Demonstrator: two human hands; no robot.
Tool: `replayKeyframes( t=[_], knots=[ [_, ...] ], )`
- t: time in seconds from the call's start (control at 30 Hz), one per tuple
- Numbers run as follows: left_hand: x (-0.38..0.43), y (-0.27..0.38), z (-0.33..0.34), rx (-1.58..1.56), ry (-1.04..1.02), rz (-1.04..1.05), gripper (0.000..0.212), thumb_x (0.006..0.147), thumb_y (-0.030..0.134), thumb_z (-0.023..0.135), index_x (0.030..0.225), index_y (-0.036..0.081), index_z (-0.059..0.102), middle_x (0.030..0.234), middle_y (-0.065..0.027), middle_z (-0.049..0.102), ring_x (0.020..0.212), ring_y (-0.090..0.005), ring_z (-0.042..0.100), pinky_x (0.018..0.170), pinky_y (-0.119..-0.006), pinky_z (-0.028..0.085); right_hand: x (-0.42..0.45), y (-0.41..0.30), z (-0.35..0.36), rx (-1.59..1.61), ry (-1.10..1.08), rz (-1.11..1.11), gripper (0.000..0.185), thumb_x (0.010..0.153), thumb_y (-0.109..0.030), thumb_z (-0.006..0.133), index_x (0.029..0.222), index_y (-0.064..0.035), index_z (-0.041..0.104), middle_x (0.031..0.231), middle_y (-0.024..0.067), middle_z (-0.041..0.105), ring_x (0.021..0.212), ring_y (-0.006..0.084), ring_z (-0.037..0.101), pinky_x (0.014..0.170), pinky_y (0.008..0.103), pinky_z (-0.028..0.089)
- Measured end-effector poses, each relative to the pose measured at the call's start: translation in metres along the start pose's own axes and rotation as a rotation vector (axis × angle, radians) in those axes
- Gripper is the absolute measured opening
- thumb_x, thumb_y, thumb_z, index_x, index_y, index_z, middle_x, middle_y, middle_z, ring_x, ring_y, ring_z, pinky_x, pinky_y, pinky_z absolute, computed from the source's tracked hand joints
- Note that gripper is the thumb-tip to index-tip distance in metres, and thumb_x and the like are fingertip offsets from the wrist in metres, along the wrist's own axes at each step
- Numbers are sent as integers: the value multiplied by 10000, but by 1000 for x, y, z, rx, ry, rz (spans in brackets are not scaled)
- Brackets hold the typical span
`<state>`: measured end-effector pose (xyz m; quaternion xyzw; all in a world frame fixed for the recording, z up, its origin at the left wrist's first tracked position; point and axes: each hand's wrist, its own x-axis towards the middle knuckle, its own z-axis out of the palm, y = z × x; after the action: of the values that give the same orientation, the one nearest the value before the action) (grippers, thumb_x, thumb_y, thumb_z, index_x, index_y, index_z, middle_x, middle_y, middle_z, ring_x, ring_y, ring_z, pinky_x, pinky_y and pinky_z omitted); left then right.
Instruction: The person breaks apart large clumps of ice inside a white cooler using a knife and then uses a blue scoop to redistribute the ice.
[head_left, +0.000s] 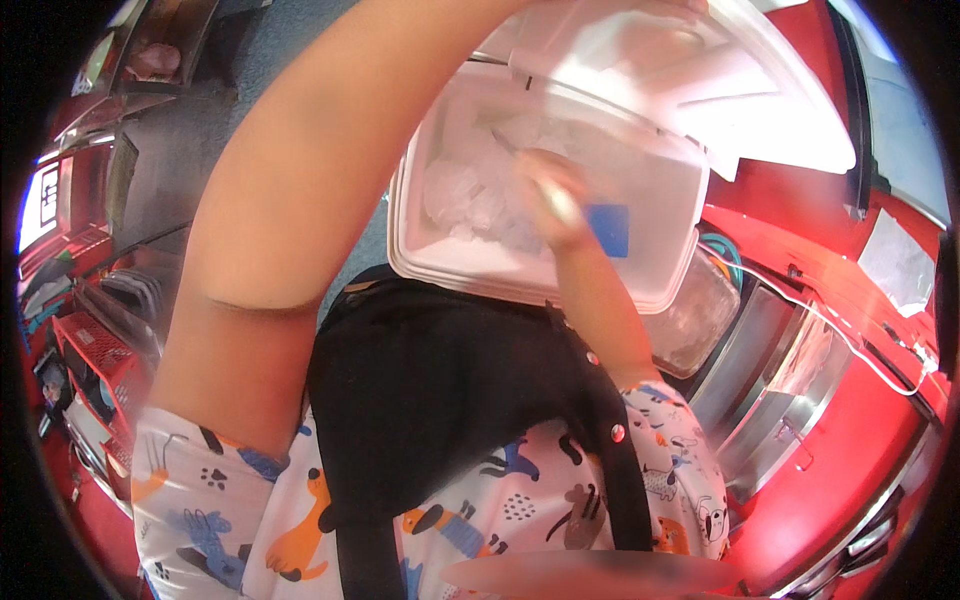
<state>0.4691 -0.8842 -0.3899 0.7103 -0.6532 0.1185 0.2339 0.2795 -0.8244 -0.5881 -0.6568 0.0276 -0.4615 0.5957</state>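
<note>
A white plastic cooler box (480, 281) stands before me, with clumps of ice (472, 199) inside, mostly at its left. Its raised white lid (757, 112) leans back beyond the far rim. My left arm reaches over the box's left side to the top of the view, where part of my left hand (686, 6) is at the lid's edge; the rest is cut off. Inside the box, over the ice, my right hand (553, 191) is closed and blurred by motion. A slim, dark utensil (504, 140) juts from it; its full shape is unclear. A blue patch (607, 230) marks the inner wall.
To the right are a clear lidded container (694, 315), metal-fronted units (780, 405), a red counter (817, 262) and a white cable (840, 337). Red plastic baskets (97, 352) and clear containers stand at the left. A black apron covers my front.
</note>
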Motion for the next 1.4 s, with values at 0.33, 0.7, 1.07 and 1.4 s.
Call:
replayKeyframes(
  t=[0.33,0.7,1.07,1.4],
  knots=[
    [-3,-4,-3,-16,-2,16,736,640,754,612,741,31,704,719,-149,676,696,-285,661,677,-389,474,15,-7,-20,97,406,357,142,868,-97,651,766,-33,576,724,-11,530,658,85,461,580,261,383],
    [-3,-3,1,30,35,29,731,640,747,618,719,25,704,693,-151,670,669,-275,662,657,-391,471,-2,43,-12,300,442,426,271,916,-154,617,708,-64,467,612,-3,418,537,104,381,495,281,324],
    [-1,-2,6,23,26,35,737,636,761,614,691,32,706,685,-155,669,642,-271,664,613,-372,486,-32,49,6,-165,534,775,162,873,-167,678,808,-49,589,716,-7,551,656,75,491,566,264,390],
    [-1,-40,12,-20,3,-174,804,613,807,592,828,41,710,779,-156,691,734,-291,689,690,-389,535,24,1,-13,-5,176,523,169,861,-70,610,722,-6,537,651,14,523,613,103,474,542,274,385]
  ],
)
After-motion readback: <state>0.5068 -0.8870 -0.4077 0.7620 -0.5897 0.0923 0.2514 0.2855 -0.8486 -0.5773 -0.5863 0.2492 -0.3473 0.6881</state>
